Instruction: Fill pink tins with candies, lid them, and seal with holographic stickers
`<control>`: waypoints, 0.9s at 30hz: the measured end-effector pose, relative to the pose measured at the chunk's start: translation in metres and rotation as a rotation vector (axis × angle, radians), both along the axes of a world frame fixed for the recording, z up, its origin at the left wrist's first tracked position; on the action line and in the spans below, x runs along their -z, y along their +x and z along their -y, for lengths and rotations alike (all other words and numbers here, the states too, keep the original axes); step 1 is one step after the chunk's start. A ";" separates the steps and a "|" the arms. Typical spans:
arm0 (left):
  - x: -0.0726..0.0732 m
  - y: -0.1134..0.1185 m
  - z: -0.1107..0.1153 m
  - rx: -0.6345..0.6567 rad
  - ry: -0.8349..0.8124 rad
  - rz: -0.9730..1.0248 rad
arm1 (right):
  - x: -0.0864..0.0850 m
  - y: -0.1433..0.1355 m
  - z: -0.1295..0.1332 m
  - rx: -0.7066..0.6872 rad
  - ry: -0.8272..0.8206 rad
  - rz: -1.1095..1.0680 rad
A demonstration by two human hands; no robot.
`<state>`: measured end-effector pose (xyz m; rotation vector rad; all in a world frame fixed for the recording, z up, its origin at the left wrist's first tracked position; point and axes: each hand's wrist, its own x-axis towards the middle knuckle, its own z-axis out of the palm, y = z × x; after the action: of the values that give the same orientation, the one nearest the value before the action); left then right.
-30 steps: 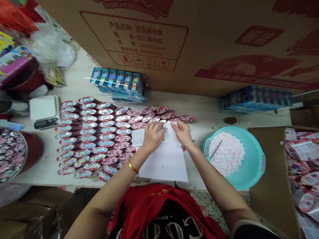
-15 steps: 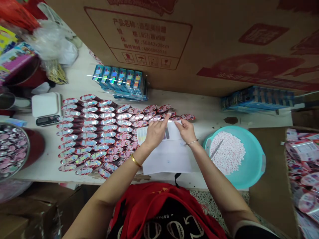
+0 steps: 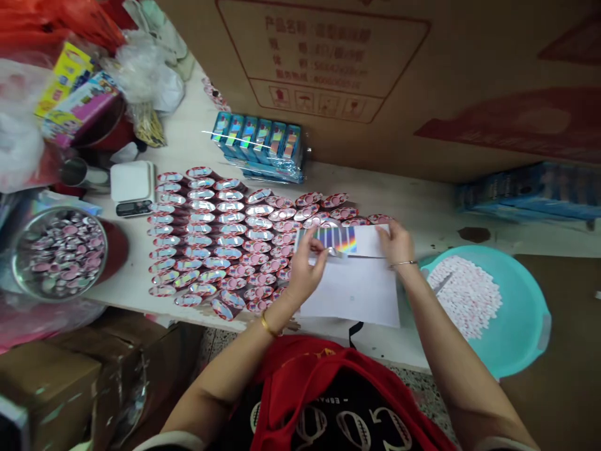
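My left hand (image 3: 304,269) has its fingers curled and thumb pinched in at the left part of a sticker sheet (image 3: 348,239) with shiny, rainbow-reflecting strips. A curled silvery strip (image 3: 336,252) rises from the sheet by my left thumb; its far end is blurred. With thumb and fingers, my right hand (image 3: 399,245) grips the sheet's plain white right end. Beneath it lies a larger white paper (image 3: 351,293). Directly left and behind stand rows of small red-and-silver packs (image 3: 230,228) with oval tops, some topped with pink pieces.
At right sits a turquoise basin (image 3: 521,319) of small white-pink pieces (image 3: 464,294). A metal pot (image 3: 117,247) of pink-silver pieces and a white scale (image 3: 133,181) stand left. Blue boxes (image 3: 258,144) and a large carton (image 3: 399,81) line the back.
The view has turned left, so everything shows farther right. My left hand has drawn back from the sheet's middle to its left part, and a shiny strip now curls up there.
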<state>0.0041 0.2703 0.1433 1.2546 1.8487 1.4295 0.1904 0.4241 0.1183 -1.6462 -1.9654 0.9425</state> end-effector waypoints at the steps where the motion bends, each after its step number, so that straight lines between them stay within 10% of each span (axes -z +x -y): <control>1: -0.006 -0.010 0.006 -0.098 -0.011 0.103 | -0.005 -0.003 0.002 0.002 0.093 0.071; 4: -0.020 -0.047 0.026 -0.319 -0.052 0.314 | -0.025 -0.037 0.028 -0.065 0.159 -0.036; 12: -0.011 -0.107 0.073 -0.485 -0.090 0.360 | -0.019 -0.174 0.134 -0.241 -0.499 -0.567; 27: 0.057 -0.158 0.092 -0.350 -0.150 0.174 | 0.037 -0.212 0.154 -0.195 -0.511 -0.513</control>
<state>-0.1541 0.1781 0.0863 0.7341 2.0793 1.4866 -0.0218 0.2697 0.0818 -1.2618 -1.6235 1.8514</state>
